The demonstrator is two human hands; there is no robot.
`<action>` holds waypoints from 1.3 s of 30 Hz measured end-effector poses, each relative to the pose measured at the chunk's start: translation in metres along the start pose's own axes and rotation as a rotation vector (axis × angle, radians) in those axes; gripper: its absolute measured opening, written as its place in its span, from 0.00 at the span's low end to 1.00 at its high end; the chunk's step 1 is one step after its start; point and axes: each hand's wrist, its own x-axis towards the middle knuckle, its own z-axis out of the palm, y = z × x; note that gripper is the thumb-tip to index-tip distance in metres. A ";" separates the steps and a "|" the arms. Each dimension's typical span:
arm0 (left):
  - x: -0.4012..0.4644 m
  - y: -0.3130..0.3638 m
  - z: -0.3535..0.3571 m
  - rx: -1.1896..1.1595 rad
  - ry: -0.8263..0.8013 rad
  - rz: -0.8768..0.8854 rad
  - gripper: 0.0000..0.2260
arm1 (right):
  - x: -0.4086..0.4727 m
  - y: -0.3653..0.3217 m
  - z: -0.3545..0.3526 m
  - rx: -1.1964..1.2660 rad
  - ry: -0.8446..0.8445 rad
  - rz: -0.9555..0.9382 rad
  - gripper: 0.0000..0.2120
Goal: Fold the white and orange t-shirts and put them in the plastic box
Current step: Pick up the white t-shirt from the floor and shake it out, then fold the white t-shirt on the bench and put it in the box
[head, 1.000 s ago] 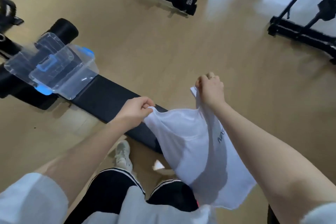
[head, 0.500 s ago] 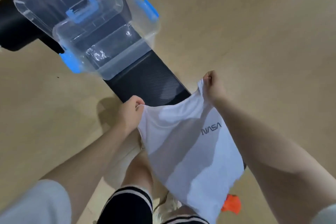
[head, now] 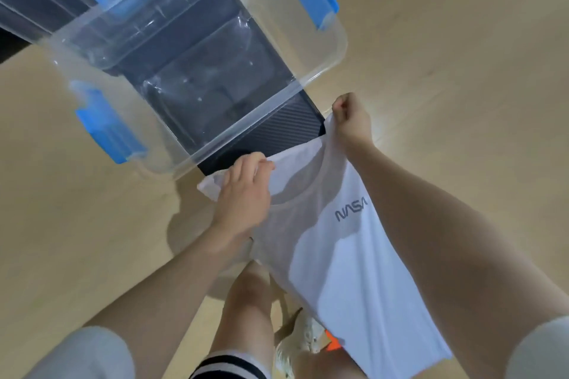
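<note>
Head view: white t-shirt (head: 348, 258) hangs, gripped by left hand (head: 246, 191), right hand (head: 351, 123).

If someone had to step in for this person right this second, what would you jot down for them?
Left hand: grips the white t-shirt at one shoulder, by the collar.
Right hand: fist pinches the other shoulder, held higher.
The shirt hangs unfolded, NASA print facing up, its top edge at the end of the black bench.
Plastic box: sits open on the bench, with no clothes in it.
Orange t-shirt: only a scrap shows low down, behind the white one.
Done: white shirt picked up.
Left: fold both shirts, put them in the box.
</note>
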 end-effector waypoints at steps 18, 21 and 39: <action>0.036 0.148 0.060 0.486 -0.474 0.427 0.25 | -0.180 0.194 -0.157 -0.115 0.028 0.483 0.16; 0.040 0.184 0.093 0.512 -0.596 0.586 0.22 | -0.220 0.232 -0.162 -0.199 0.054 0.543 0.17; 0.071 0.261 0.124 0.348 -0.396 0.463 0.09 | -0.225 0.263 -0.169 -0.230 0.387 0.351 0.13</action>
